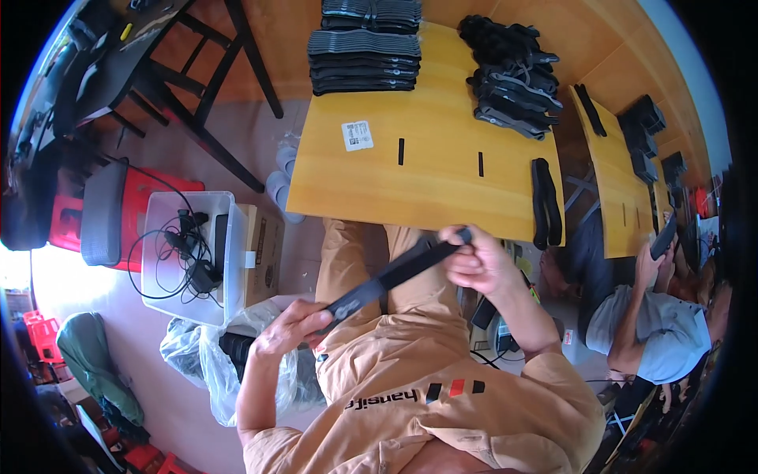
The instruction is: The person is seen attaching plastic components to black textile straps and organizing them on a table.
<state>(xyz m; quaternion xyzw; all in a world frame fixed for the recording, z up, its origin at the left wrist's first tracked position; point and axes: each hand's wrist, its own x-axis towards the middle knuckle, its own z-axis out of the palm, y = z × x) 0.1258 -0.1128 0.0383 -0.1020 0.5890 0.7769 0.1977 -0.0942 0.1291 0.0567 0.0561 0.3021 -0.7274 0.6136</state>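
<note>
A long, narrow strip of black fabric (395, 276) is stretched at a slant above my lap, with a small pale print near its lower left end. My left hand (292, 328) pinches that lower end. Higher up, near the table's front edge, my right hand (476, 265) is closed on the other end. Beyond my hands is a yellow table (347, 186). On it stand neat stacks of folded black and grey fabric pieces (365, 59) at the back, and a looser dark pile (517, 83) to the right. Two long black pieces (545, 201) lie along its right edge.
A white printed label (357, 135) lies on the table beside two dark slots. On the left, a clear bin (193, 253) holds cables, near a cardboard box (262, 249) and a plastic bag (225, 363). At right, another person (651, 328) holds a dark piece by a second yellow table (612, 182).
</note>
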